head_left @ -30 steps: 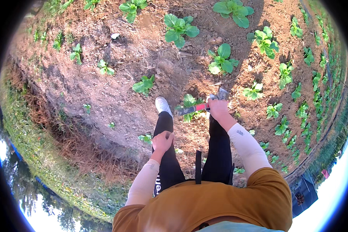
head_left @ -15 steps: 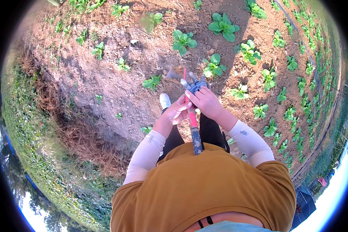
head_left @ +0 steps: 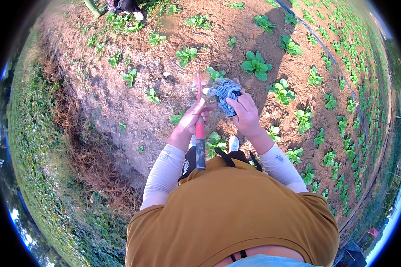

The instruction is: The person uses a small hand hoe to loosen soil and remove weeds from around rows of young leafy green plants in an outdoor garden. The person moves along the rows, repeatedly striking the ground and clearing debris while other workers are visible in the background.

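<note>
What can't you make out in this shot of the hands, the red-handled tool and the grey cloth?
Head view only:
- Red-handled tool: its working end is motion-blurred, so its kind is unclear; its lower end runs behind the shirt.
- Grey striped cloth: bunched, so glove or rag cannot be told.
- Left hand: its palm is hidden, grip unclear.
- Right hand: its fingertips are buried in the cloth.
- Dark shape at the top edge: cut off.

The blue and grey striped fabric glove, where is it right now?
In the head view, the blue and grey striped fabric glove sits just above centre, gripped by the right hand, beside the red-handled tool in the left hand, over the seedling bed.
</note>
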Demonstrator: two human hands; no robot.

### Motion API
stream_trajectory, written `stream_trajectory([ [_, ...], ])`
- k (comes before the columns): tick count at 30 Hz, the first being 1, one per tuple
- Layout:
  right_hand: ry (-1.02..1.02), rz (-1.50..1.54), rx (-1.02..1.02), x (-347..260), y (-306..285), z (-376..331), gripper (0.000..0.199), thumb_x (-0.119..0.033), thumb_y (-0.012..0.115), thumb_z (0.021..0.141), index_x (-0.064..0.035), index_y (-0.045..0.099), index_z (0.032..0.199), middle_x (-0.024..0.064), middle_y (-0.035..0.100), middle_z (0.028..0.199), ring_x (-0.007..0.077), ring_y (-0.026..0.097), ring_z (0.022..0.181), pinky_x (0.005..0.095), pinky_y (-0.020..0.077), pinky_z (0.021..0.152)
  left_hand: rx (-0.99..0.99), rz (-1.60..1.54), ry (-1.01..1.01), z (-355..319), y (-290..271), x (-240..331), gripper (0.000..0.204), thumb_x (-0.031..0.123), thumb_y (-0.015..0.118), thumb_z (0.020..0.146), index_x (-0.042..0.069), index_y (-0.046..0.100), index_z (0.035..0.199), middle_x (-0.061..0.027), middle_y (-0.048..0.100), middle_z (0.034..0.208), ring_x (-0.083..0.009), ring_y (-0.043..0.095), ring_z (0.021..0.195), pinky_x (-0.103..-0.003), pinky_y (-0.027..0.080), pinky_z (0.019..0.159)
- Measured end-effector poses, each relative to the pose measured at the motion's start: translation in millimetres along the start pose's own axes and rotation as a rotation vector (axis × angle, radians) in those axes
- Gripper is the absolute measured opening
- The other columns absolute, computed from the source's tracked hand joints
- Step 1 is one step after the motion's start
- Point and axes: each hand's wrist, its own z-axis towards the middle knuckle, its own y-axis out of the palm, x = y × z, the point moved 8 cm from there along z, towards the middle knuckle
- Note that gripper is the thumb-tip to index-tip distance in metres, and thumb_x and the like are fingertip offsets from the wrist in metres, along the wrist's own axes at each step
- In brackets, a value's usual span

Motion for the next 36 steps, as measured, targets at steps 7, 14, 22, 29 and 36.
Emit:
stream_trajectory([
  [7, -0.020, 0.049, -0.157, -32.3, 6.5, -11.5, 0.047, -0.009, 0.064, 0.061, -0.0042, 0.058, 0.107, 0.0110, 0.054, 0.093, 0.0301, 0.053, 0.092, 0.0447, 0.0396, 0.088, -0.204, -0.037, 0.121, -10.8, 91.8, -9.0, 0.035, 0.019, 0.056, 0.087, 0.001, 0.047, 0.116, -0.0143, 0.057, 0.109, -0.0235, 0.058, 0.098, -0.039, 0.047, 0.089],
  [14, 0.910, 1.002, 0.246, 42.5, -15.9, -54.7, 0.027, -0.001, 0.058, 0.079, -0.0018, 0.057, 0.105, 0.0100, 0.061, 0.096, 0.0198, 0.059, 0.086, 0.0285, 0.0452, 0.080, -0.174, 0.265, 0.241, -5.8, 78.6, 17.2, 0.022, 0.007, 0.059, 0.084, 0.007, 0.051, 0.105, -0.0059, 0.059, 0.088, -0.0165, 0.059, 0.078, -0.032, 0.053, 0.067],
  [22, 1.218, 1.653, 0.556, 110.5, -49.4, -53.9, 0.029, -0.003, 0.050, 0.084, -0.0056, 0.047, 0.112, 0.0127, 0.060, 0.104, 0.0246, 0.060, 0.094, 0.0419, 0.0474, 0.087, 0.202, 0.813, 0.168, 0.7, 44.2, 29.3, 0.018, 0.014, 0.061, 0.084, 0.009, 0.047, 0.093, 0.0004, 0.051, 0.077, -0.0071, 0.049, 0.061, -0.021, 0.041, 0.051],
  [29, 0.950, 1.412, 0.462, 96.9, -64.6, -19.1, 0.041, 0.000, 0.048, 0.086, -0.0051, 0.038, 0.126, 0.0104, 0.057, 0.108, 0.0191, 0.059, 0.093, 0.0360, 0.0462, 0.085, 0.024, 0.847, -0.176, 18.3, 31.7, -35.8, 0.064, 0.056, 0.048, 0.084, 0.005, 0.041, 0.121, -0.0039, 0.052, 0.096, -0.0083, 0.049, 0.069, -0.023, 0.043, 0.055],
  [36, 0.437, 0.327, -0.098, 21.8, -31.7, -37.7, 0.020, 0.003, 0.057, 0.075, -0.0020, 0.058, 0.094, 0.0118, 0.058, 0.100, 0.0248, 0.056, 0.095, 0.0340, 0.0455, 0.081, -0.279, 0.340, -0.106, 1.3, 92.8, -65.0, 0.075, 0.068, 0.027, 0.084, 0.007, 0.040, 0.125, -0.0045, 0.053, 0.097, -0.0092, 0.049, 0.071, -0.023, 0.042, 0.056],
])
